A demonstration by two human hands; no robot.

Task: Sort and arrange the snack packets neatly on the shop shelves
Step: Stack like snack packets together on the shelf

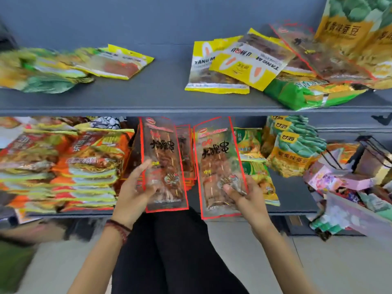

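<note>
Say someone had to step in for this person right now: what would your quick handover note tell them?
Left hand holds a skewer packet; right hand pinches a second skewer packet, both in front of the lower shelf.
Done: a stack of like packets already sits on that shelf, behind them.
Left: add these two. A third skewer packet lies on the upper shelf among jumbled yellow packs and a green pack, still unsorted.
</note>
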